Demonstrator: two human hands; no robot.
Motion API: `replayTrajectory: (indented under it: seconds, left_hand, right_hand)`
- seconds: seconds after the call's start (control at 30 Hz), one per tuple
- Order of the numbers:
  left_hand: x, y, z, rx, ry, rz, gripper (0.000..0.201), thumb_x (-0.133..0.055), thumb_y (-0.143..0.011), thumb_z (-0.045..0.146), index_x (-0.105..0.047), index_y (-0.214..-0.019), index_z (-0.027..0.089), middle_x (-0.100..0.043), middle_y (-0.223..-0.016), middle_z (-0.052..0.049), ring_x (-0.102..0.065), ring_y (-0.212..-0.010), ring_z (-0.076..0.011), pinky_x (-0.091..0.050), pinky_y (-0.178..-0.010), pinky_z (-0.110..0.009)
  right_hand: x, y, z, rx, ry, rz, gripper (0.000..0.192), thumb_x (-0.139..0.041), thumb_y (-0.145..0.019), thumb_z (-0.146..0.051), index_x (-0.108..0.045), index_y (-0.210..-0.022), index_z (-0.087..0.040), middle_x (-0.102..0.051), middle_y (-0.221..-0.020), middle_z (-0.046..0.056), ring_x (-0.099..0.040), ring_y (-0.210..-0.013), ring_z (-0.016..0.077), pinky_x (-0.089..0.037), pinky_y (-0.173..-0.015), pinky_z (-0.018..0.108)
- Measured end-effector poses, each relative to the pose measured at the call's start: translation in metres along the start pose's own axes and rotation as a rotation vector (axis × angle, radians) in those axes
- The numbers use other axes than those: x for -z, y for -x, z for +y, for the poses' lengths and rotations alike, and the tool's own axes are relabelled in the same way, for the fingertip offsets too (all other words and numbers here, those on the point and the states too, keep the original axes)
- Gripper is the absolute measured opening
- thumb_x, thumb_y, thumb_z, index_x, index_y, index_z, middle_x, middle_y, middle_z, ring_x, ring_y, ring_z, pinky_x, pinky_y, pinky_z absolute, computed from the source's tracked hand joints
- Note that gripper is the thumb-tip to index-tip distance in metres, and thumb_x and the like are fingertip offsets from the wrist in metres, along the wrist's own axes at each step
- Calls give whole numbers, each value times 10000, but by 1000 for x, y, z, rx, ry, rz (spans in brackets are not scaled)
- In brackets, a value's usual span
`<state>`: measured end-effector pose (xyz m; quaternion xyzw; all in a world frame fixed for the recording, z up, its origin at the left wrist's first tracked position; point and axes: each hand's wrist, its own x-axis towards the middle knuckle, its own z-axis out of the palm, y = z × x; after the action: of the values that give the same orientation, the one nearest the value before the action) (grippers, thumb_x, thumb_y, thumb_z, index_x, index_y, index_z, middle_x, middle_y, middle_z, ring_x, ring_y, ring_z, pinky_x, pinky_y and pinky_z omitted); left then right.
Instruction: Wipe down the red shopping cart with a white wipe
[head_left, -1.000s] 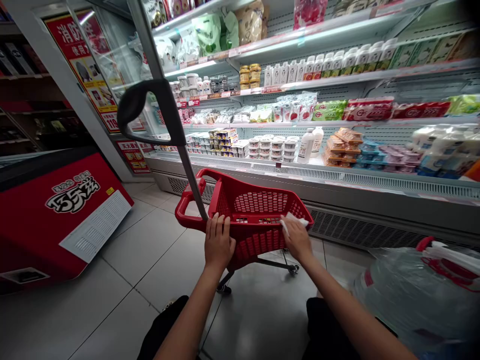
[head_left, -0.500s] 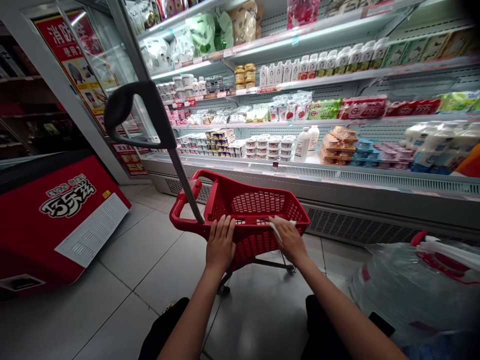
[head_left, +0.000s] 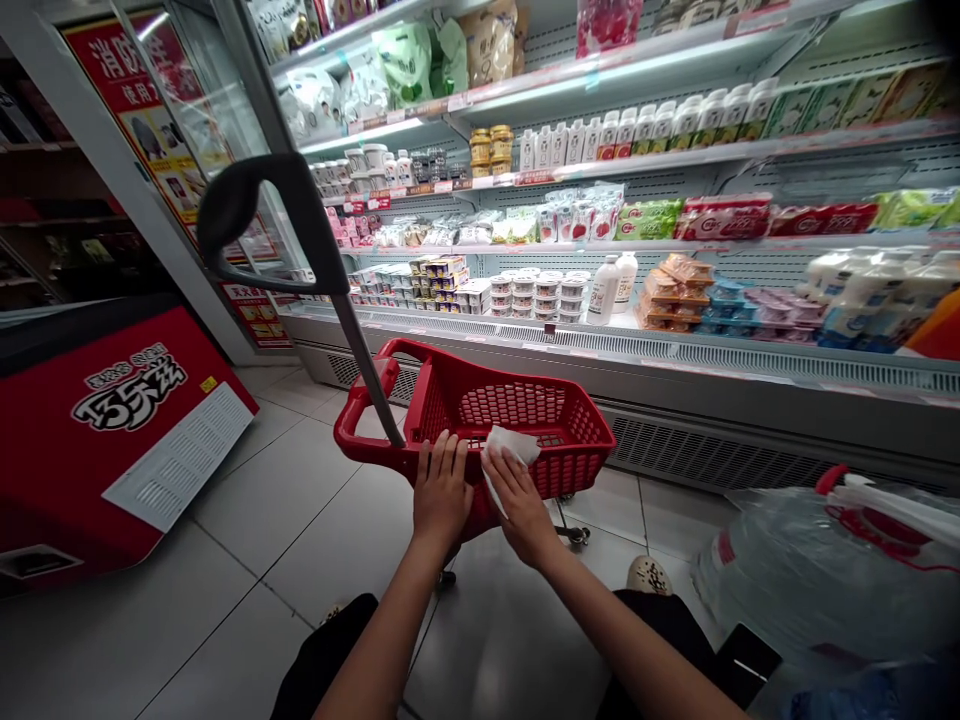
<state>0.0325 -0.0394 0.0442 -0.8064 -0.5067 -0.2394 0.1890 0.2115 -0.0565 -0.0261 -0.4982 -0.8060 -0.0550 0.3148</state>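
Observation:
A red plastic shopping basket cart (head_left: 570,470) with slotted walls stands in front of me. My left hand (head_left: 441,495) lies on its near rim, fingers stretched out and slightly apart, touching the plastic. Beside it, my right hand (head_left: 517,505) presses a white tissue (head_left: 514,442) flat against the same rim, near the middle of that side. Part of the tissue sticks up past the fingertips and part hangs under the palm. A grey pole with a black handle (head_left: 319,225) rises at the cart's left end.
Behind the cart runs a lit refrigerated shelf (head_left: 675,355) with yogurt cups, bottles and bags. A red freezer (head_left: 90,480) stands at left. At right sits a large clear water jug (head_left: 795,570) in plastic, near a dark phone (head_left: 746,660) by my leg.
My right hand has slid left along the rim with the tissue, from near the cart's right end to close beside my left hand. The left hand has stayed in place.

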Motion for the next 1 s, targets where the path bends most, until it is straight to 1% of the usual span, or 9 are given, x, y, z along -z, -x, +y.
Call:
replayTrajectory:
  seconds: [0.17, 0.3, 0.43, 0.53, 0.6, 0.73, 0.8, 0.9, 1.0]
  left_hand:
    - [1, 1, -6, -52, 14, -9, 646, -540, -838, 131, -500, -1482, 148, -527, -1546, -113, -391, -1502, -292, -160, -1305, -508]
    - [-1, 0, -4, -44, 48, -9, 647, -542, -830, 135, -500, -1475, 149, -534, -1539, -110, -376, -1512, -288, -143, -1311, -508]
    - [0, 2, -3, -39, 74, -7, 661, -546, -815, 129, -494, -1474, 146, -533, -1540, -106, -372, -1514, -284, -110, -1318, -499]
    - [0, 4, -3, -44, 74, -10, 670, -551, -815, 133, -485, -1481, 151, -531, -1541, -108, -369, -1516, -286, -108, -1319, -500]
    - [-1, 5, -3, -44, 74, -13, 686, -561, -809, 133, -477, -1489, 158, -530, -1542, -111, -366, -1518, -292, -117, -1317, -508]
    - [-2, 6, -2, -32, 76, -4, 699, -572, -801, 131, -476, -1492, 162, -540, -1534, -110, -374, -1514, -295, -123, -1316, -512]
    - [-1, 6, -5, -44, 74, -2, 686, -561, -812, 131, -480, -1492, 164, -543, -1534, -104, -379, -1512, -286, -123, -1316, -502]
    - [3, 8, -13, -94, 59, -12, 686, -537, -825, 117, -474, -1505, 177, -533, -1546, -94, -391, -1507, -273, -131, -1315, -487]
    - [6, 9, -17, -101, 45, -15, 680, -519, -834, 107, -476, -1508, 190, -535, -1544, -89, -400, -1502, -273, -136, -1313, -488]
  right_hand:
    - [11, 18, 36, -9, 70, -6, 808, -363, -943, -48, -109, -1664, -311, -242, -1707, 6, -153, -1588, 251, -185, -1277, 565]
    - [25, 35, 82, -81, -60, 37, 665, -346, -1014, -142, -245, -1642, -334, -351, -1669, 18, -248, -1565, 254, -263, -1259, 550]
    - [41, 19, 97, -300, -285, 259, 554, -272, -1077, -286, -300, -1631, -279, -523, -1559, 78, -480, -1446, 253, -456, -1153, 470]
    - [48, -8, 86, -430, -274, 451, 572, -223, -1076, -282, -258, -1644, -230, -471, -1593, 105, -454, -1464, 268, -471, -1134, 466]
    - [43, -23, 65, -337, -240, 448, 613, -243, -1048, -211, -201, -1659, -234, -394, -1644, 83, -370, -1515, 251, -402, -1196, 472]
    - [11, -37, 7, 39, -151, 208, 793, -305, -940, -53, -51, -1671, -225, -364, -1660, 93, -328, -1534, 229, -322, -1248, 494]
    - [-4, -34, -7, 74, -106, 155, 810, -324, -928, -46, -35, -1669, -201, -345, -1667, 112, -297, -1547, 247, -318, -1246, 521]
    - [-7, -17, 13, 102, -56, 110, 827, -346, -903, -40, -84, -1670, -207, -357, -1664, 94, -306, -1542, 235, -328, -1244, 506]
    - [12, 9, 68, 49, 7, 110, 865, -340, -851, -7, -154, -1666, -230, -405, -1641, 74, -354, -1519, 216, -337, -1240, 500]
